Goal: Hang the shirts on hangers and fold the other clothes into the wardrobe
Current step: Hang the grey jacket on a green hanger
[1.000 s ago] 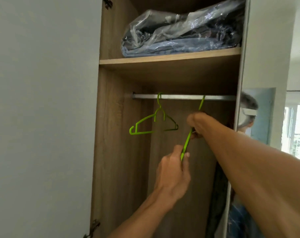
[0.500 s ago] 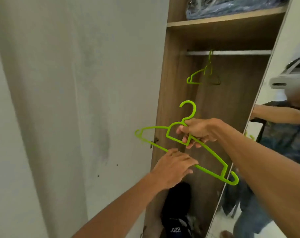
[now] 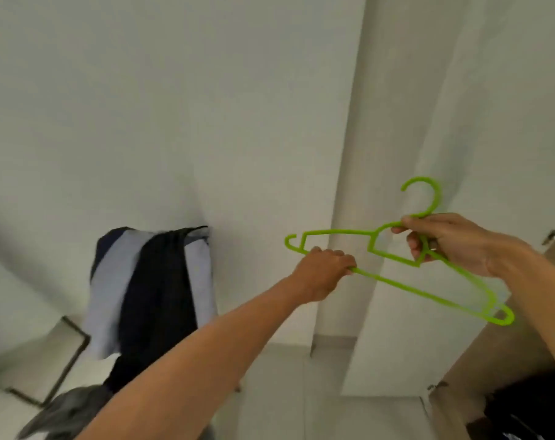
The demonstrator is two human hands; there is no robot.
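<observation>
Head view. A green plastic hanger [image 3: 396,284] is held in mid-air at right of centre, in front of a white wall [image 3: 206,106], touching no surface. It is tilted, with the left shoulder end high and the right shoulder end low, and its hook [image 3: 435,192] points upward. The left hand [image 3: 320,274] grips the lower bar near the left end. Its fingers [image 3: 333,254] are curled over the top of the bar and pressed together, and the bar emerges from under them on the right. The notched left tip of the hanger projects beyond the knuckles. The right hand [image 3: 454,246] holds the neck just below the hook. The thumb lies on the upper side and the fingers [image 3: 414,246] are curled round the junction of the neck and the inner frame, pinching it. The right shoulder of the hanger extends down past this hand, clear of the wrist. At left, well apart from the hanger, dark and pale grey garments [image 3: 155,290] hang against the wall, blurred. A grey cloth [image 3: 66,411] lies below them at the bottom edge. A brown wooden panel [image 3: 508,354] occupies the lower right.
</observation>
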